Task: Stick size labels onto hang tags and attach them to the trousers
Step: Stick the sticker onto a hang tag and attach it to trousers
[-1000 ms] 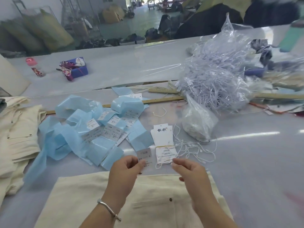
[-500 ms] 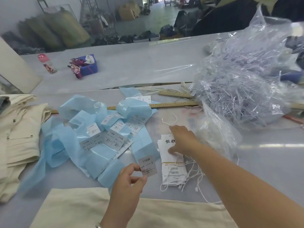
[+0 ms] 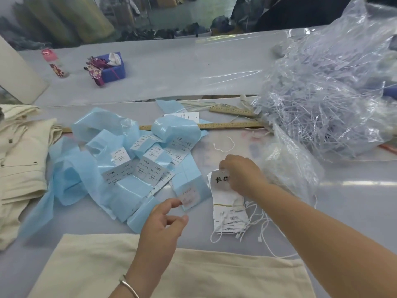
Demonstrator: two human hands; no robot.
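While no tag is yet attached: trousers (image 3: 193, 274) flat along near edge of tabletop (image 3: 193, 67), waiting. Backing strips (image 3: 120, 175), several labels unpeeled, strewn left of centre. Banded hang tags (image 3: 228, 208) right of centre, long axis near to far, cord ends nearward. Right hand (image 3: 241, 175) over far end, fingers curled on top tag. Left hand (image 3: 165, 224) pinching peeled size label (image 3: 190, 196), unstuck. Sticking, attaching remain.

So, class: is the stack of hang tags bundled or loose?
Bundled: a thin yellow band crosses the stack of hang tags, holding them together while the right hand grips its top.
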